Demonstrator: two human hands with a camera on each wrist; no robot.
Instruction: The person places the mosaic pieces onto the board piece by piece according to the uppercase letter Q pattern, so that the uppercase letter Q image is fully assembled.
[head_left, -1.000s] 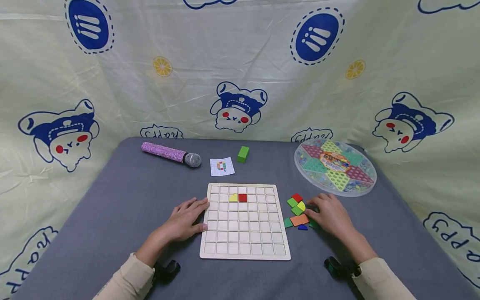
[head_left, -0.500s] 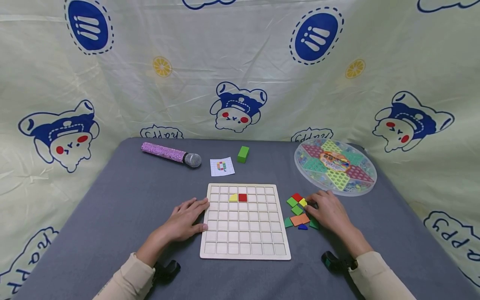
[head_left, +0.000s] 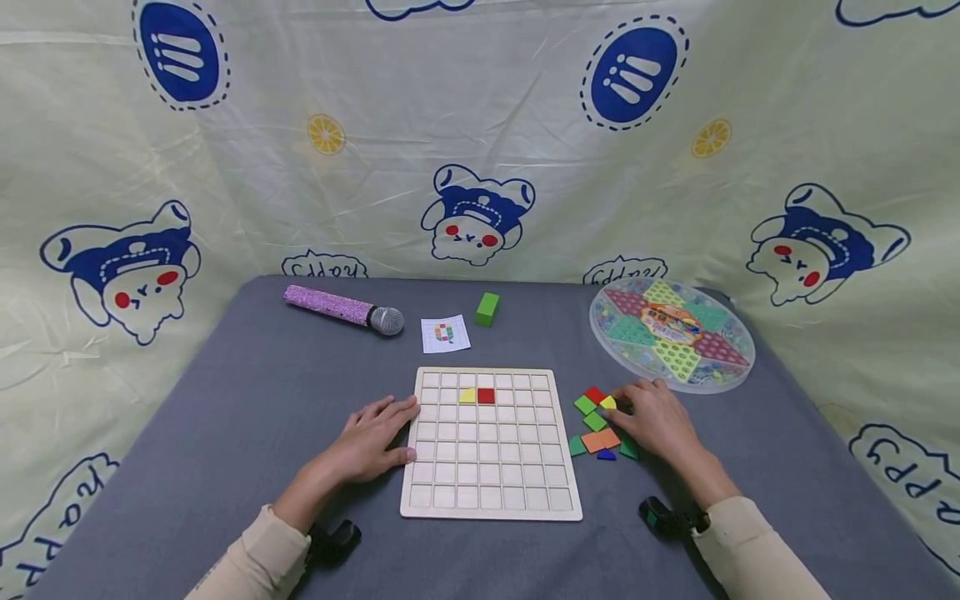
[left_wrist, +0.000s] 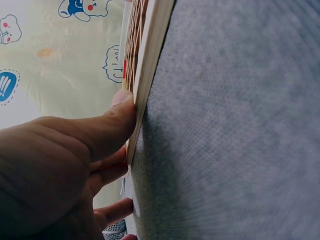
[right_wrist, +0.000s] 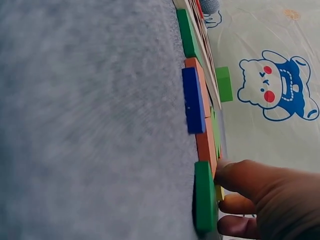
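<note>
A pale wooden grid board point(head_left: 487, 475) lies mid-table with a yellow piece point(head_left: 468, 396) and a red square tile point(head_left: 486, 396) side by side in its second row. My left hand point(head_left: 375, 440) rests against the board's left edge; its thumb point(left_wrist: 122, 107) touches the rim in the left wrist view. Right of the board, my right hand point(head_left: 658, 421) pinches a small yellow tile point(head_left: 608, 402) at the loose pile. That tile point(right_wrist: 220, 192) is mostly hidden by the thumb and fingers in the right wrist view.
Around the right hand lie green point(head_left: 595, 421), red point(head_left: 595, 394), orange point(head_left: 600, 441) and blue point(head_left: 606, 455) tiles. Farther back are a purple microphone point(head_left: 330, 305), a pattern card point(head_left: 446, 334), a green block point(head_left: 487, 309) and a round Chinese checkers box point(head_left: 671, 333).
My right hand has shifted slightly away from me, and the yellow tile has moved and turned a little to the right with its fingers. The left hand has stayed put.
</note>
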